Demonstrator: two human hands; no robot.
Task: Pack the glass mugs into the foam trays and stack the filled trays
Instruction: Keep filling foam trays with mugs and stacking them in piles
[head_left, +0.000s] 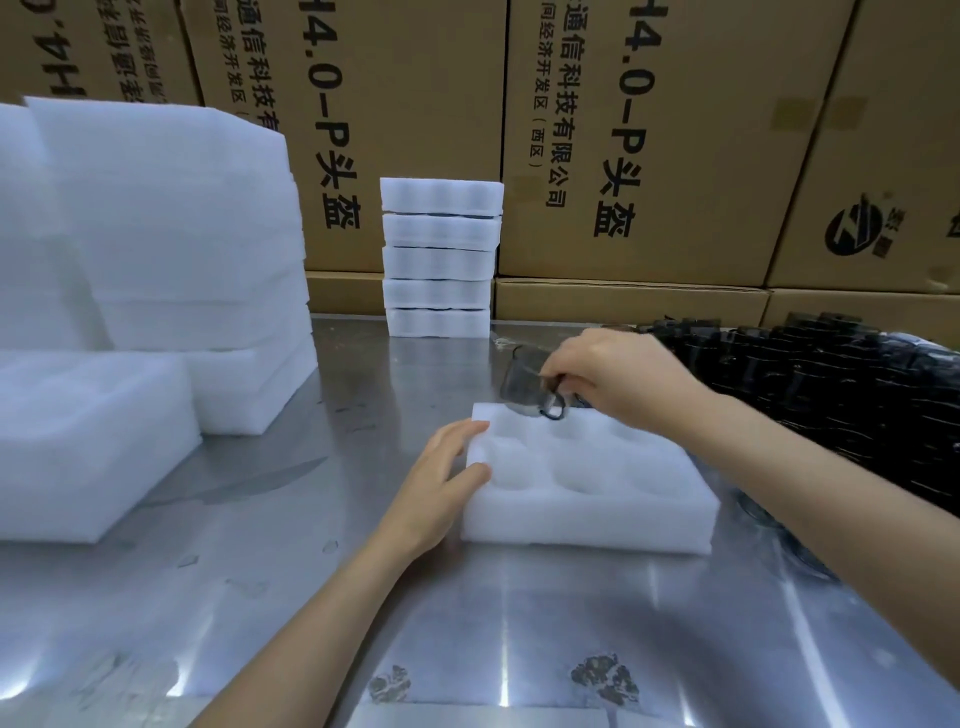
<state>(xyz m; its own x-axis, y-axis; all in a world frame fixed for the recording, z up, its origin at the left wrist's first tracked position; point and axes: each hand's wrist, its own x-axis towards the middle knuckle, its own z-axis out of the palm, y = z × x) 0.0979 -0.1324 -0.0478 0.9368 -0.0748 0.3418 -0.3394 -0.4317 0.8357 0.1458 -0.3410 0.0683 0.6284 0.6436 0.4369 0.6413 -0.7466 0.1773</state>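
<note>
A white foam tray (587, 512) with several round pockets lies on the metal table in front of me; the pockets I can see hold nothing. My left hand (447, 478) rests on the tray's left edge, fingers straight on top and thumb against the side. My right hand (618, 376) pinches a dark glass mug (527, 384) by its handle. The mug hangs tilted just above the tray's far left corner pocket. A stack of several filled trays (440, 257) stands at the back of the table.
Tall piles of foam trays (156, 234) fill the left side, with one low tray (78, 441) nearest me. A mass of dark mugs (831, 384) covers the table at right. Cardboard boxes (649, 130) wall off the back. The metal table (311, 597) is bare near me.
</note>
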